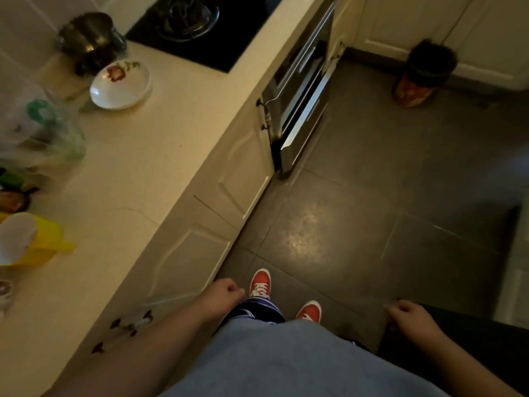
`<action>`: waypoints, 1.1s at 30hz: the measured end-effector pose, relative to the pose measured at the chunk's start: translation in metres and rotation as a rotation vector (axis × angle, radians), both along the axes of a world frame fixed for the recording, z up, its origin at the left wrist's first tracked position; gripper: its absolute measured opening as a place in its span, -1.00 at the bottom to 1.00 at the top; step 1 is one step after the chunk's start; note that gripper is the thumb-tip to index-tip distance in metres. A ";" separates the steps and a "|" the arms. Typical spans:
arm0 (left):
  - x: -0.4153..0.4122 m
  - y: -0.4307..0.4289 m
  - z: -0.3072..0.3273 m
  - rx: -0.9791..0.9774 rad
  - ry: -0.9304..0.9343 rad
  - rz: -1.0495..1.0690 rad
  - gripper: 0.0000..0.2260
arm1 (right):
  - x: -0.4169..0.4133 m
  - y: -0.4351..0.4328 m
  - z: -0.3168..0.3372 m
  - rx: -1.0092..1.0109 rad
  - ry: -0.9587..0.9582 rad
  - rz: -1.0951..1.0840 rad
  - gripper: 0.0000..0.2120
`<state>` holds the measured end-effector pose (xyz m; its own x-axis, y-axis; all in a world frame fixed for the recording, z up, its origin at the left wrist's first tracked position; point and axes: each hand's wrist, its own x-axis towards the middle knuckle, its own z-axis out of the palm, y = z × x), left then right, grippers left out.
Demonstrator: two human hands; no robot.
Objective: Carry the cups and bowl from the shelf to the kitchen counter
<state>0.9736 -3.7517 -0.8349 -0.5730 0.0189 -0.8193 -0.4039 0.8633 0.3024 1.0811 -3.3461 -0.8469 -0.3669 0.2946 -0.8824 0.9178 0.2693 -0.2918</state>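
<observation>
- One white bowl (120,85) with a flower print on the table (137,173).
- One dark metal pot (90,38).
- One yellow cup (34,239); a second small cup (4,293), perhaps, at the left edge, too cropped to be sure.
- Two hands: left hand (224,293), right hand (406,313).
- Two red shoes (260,283).
- One dark container (423,73) on the floor.

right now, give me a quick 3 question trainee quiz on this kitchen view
1. True or false: both hands are holding cups.
2. Where does the flowered bowl sit? A) on the floor B) on the counter by the metal pot C) on the hob
3. What colour are the shoes?

Key
1. False: the left hand and right hand are loosely curled and hold nothing.
2. B
3. Red
</observation>
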 end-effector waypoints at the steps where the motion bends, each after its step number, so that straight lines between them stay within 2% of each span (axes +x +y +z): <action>1: -0.009 0.006 0.001 -0.009 -0.003 -0.023 -0.77 | -0.010 0.008 0.002 -0.003 0.028 0.006 -0.81; 5: -0.047 0.031 -0.003 -0.036 -0.028 -0.080 -0.78 | -0.058 0.042 -0.002 0.010 0.130 -0.061 -0.75; 9: -0.106 0.066 -0.016 -0.032 -0.059 -0.134 -0.79 | -0.112 0.081 -0.008 -0.016 0.162 -0.123 -0.79; 16: -0.239 0.163 -0.028 -0.015 -0.089 -0.231 -0.73 | -0.165 0.160 -0.003 0.011 0.062 -0.312 -0.81; 19: -0.297 0.224 -0.022 0.010 -0.093 -0.341 -0.77 | -0.169 0.189 0.004 0.047 0.063 -0.436 -0.85; 24: -0.371 0.353 -0.009 0.048 -0.026 -0.548 -0.83 | -0.152 0.238 0.013 0.082 -0.020 -0.574 -0.80; 29: -0.408 0.494 -0.005 0.159 -0.027 -0.633 -0.87 | -0.138 0.302 -0.004 0.073 -0.091 -0.667 -0.80; 33: -0.421 0.588 -0.001 0.174 -0.052 -0.651 -0.87 | -0.146 0.368 -0.021 0.071 -0.121 -0.681 -0.79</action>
<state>0.5531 -3.1632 -0.8357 -0.3603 0.4812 -0.7992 0.1642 0.8760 0.4535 0.9348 -2.9783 -0.8682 0.0200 0.4830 -0.8754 0.9142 -0.3634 -0.1797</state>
